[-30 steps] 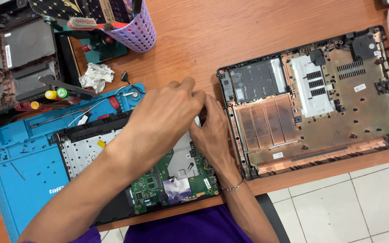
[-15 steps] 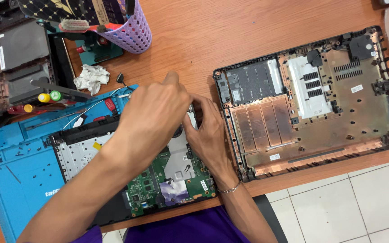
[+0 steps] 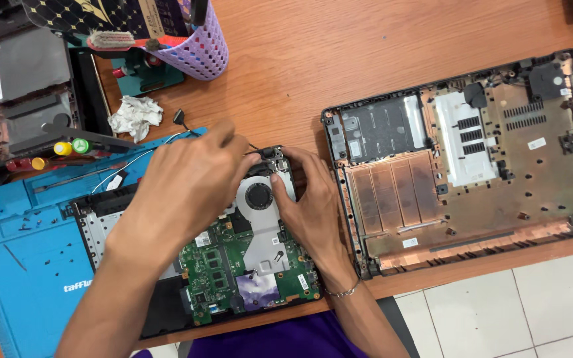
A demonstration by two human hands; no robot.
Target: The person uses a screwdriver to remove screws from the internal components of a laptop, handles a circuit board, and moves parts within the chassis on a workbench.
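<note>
Here, both hands work at the laptop fan

The green laptop motherboard (image 3: 233, 265) lies on a blue silicone repair mat (image 3: 28, 265) on the wooden bench (image 3: 339, 59). The left hand (image 3: 187, 192) pinches something thin at the round grey cooling fan (image 3: 260, 197); the right hand (image 3: 310, 205) presses the fan's edge, fingers together. A black plastic laptop base shell (image 3: 472, 166) rests well apart.

Both forearms were bare to the edge of the view, with no sleeves showing. The left hand (image 3: 187, 182) wore no glove, ring or watch that could be seen; its back faced the camera with the knuckles rounded. The right hand (image 3: 310, 205) was ungloved as well. Just behind it, at the wrist, a thin silver chain bracelet (image 3: 343, 292) circled the arm. Below the wrists, between the two forearms, purple clothing (image 3: 286, 338) covered the person's lap or torso.
</note>
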